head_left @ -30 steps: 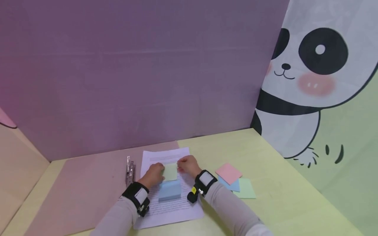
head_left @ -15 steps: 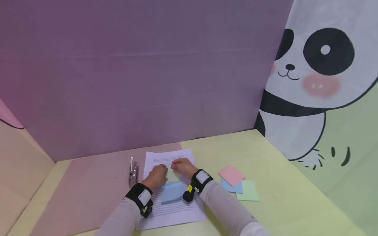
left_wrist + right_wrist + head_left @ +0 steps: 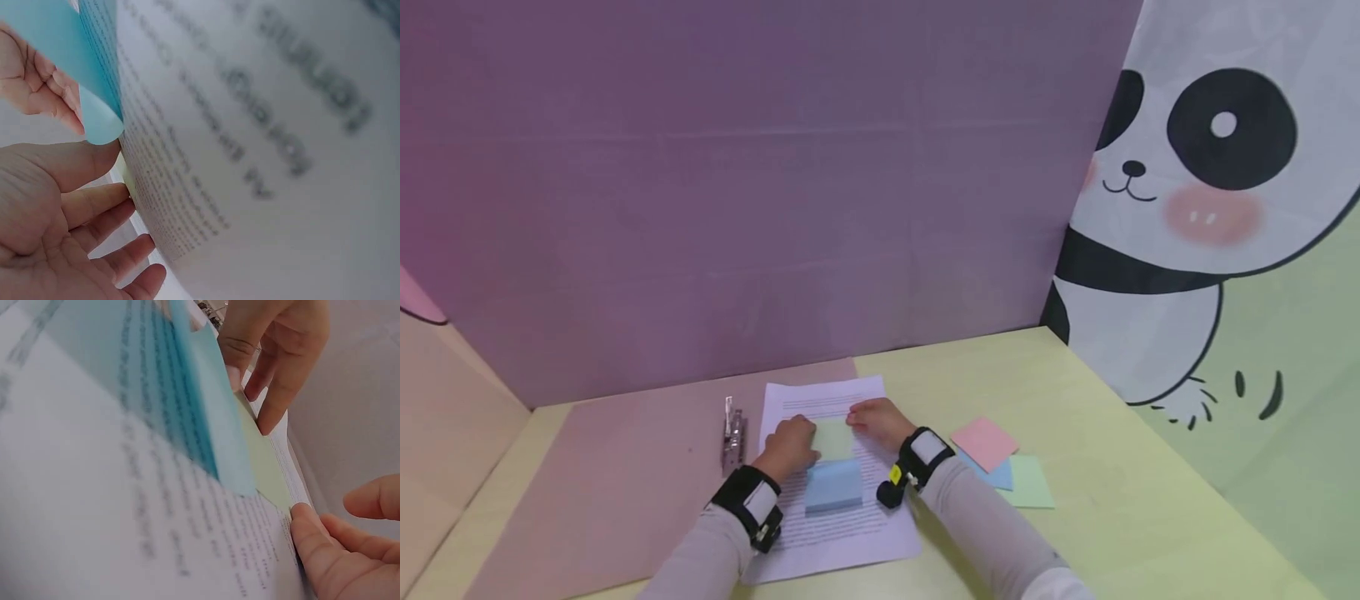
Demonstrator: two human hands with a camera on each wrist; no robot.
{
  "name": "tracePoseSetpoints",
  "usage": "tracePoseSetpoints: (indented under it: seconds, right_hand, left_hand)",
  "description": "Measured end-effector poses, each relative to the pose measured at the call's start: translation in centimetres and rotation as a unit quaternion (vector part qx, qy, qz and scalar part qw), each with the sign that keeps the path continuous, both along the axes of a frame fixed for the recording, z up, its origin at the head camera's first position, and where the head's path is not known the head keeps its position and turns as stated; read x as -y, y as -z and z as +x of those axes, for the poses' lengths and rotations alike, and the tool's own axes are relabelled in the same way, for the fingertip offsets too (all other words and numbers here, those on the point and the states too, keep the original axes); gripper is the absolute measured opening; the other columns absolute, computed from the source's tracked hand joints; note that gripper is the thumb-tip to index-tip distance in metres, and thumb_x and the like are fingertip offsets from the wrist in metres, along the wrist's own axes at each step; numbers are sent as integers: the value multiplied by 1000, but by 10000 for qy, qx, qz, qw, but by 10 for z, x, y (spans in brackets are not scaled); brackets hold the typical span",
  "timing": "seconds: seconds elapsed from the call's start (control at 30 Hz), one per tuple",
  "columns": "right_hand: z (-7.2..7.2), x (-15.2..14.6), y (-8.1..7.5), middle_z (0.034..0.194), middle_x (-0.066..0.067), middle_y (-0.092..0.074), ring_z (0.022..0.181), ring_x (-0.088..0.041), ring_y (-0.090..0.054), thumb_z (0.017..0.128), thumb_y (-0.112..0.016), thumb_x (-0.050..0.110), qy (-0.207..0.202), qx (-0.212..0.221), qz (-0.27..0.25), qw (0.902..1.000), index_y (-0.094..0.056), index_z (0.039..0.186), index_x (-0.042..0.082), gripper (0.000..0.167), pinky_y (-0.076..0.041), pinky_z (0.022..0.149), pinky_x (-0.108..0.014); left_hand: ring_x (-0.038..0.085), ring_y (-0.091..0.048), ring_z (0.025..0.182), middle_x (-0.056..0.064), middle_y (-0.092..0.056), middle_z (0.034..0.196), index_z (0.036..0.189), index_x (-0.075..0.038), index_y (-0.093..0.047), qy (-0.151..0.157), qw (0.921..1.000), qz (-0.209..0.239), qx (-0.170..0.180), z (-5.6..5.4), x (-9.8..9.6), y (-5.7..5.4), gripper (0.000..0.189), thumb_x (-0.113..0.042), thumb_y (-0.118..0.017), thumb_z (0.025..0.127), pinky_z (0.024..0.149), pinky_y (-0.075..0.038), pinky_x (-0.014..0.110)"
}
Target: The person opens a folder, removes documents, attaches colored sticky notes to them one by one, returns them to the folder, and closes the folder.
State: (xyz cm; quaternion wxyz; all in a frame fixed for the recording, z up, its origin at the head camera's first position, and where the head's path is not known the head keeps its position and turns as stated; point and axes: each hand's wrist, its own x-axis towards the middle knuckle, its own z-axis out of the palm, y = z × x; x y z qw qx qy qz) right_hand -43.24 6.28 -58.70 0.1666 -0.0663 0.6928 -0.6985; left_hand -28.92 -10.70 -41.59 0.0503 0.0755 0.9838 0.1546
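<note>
A pale green sticky note [image 3: 832,439] lies on a printed sheet [image 3: 850,554]. Just below it is a blue sticky note [image 3: 835,485], its lower edge curling up off the page. My left hand [image 3: 788,448] rests at the green note's left edge, its fingertips touching the paper in the left wrist view. At the green note's upper right is my right hand [image 3: 883,423]. In the right wrist view one right fingertip touches the note's corner, while the other fingers stand apart from it.
Left of the sheet a metal stapler [image 3: 733,442] lies on a pink mat [image 3: 625,483]. To the right, pink [image 3: 985,443], blue [image 3: 997,477] and green [image 3: 1032,483] note pads overlap on the yellow table [image 3: 1135,517]. A purple wall [image 3: 737,208] stands behind.
My right hand first slid left across the green note toward my left hand, then moved back to the note's right side. The left hand stays at the left edge.
</note>
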Motion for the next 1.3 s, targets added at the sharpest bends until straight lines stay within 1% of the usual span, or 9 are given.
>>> tracePoseSetpoints:
  seconds: [0.2,0.33,0.4,0.43,0.53,0.6,0.77,1.03,1.3]
  right_hand:
    - [5,2,-10,97,-10,-64,89,-16,-63,77,-68,16,114,122,214,9996,-58,107,-3,38,-51,77,-27]
    - [-40,-5,58,98,-10,-64,90,-18,-63,70,-75,23,-170,125,-312,9993,-59,106,2,45,-51,77,-28]
    - [-39,-10,60,99,-11,-64,90,-18,-63,69,-75,24,-204,135,-478,9986,-59,107,3,46,-51,77,-28]
    - [-34,-13,53,99,-13,-64,89,-19,-63,71,-74,23,-233,59,-568,9981,-58,108,1,46,-52,76,-28]
    - [20,-22,-28,105,-18,-60,92,-20,-62,81,-64,12,4,-14,-366,9993,-52,115,-8,41,-51,80,-29]
    - [37,-34,-56,103,-17,-60,91,-19,-61,82,-62,11,33,5,-405,9992,-53,114,-6,37,-51,79,-28]
    - [40,-69,-56,100,-13,-60,89,-17,-60,84,-59,16,-444,-163,-638,9968,-51,114,-5,37,-50,79,-29]
    - [134,-75,-169,110,-28,-50,85,-18,-56,88,-46,4,-69,540,683,9962,-28,125,-22,49,-45,89,-36]
    - [151,-80,-177,103,-28,-56,87,-22,-61,90,-46,4,-466,722,731,9936,-36,117,-21,38,-49,84,-36]
  left_hand:
    - [35,-53,101,18,-57,109,107,2,-60,53,9996,268,109,0,3,1,41,-14,-71,72,81,-44,49]
    - [37,-49,110,21,-55,116,113,5,-55,8,9974,661,275,2,7,2,46,-12,-70,73,92,-39,49]
    - [38,-47,113,23,-52,120,116,6,-52,-8,9951,915,376,3,9,4,49,-11,-69,73,95,-36,49]
    - [38,-46,114,23,-51,121,117,6,-51,-38,9937,1041,414,4,11,4,50,-11,-69,74,96,-35,49]
    - [39,-43,116,25,-48,124,121,7,-48,-138,9897,1356,436,6,16,-1,52,-10,-67,75,98,-34,49]
    - [40,-41,118,26,-46,126,122,8,-46,-197,9874,1521,392,9,21,-6,53,-9,-65,76,99,-33,50]
    - [42,-38,119,28,-43,127,124,10,-42,-214,9891,1432,267,22,35,-17,54,-11,-63,79,99,-31,51]
    - [46,-40,115,33,-43,124,123,13,-42,-300,9891,1420,238,60,51,-22,57,-11,-65,77,93,-36,54]
    - [47,-43,112,35,-46,118,118,18,-44,-340,9906,1289,314,90,53,-22,59,-12,-68,74,92,-36,54]
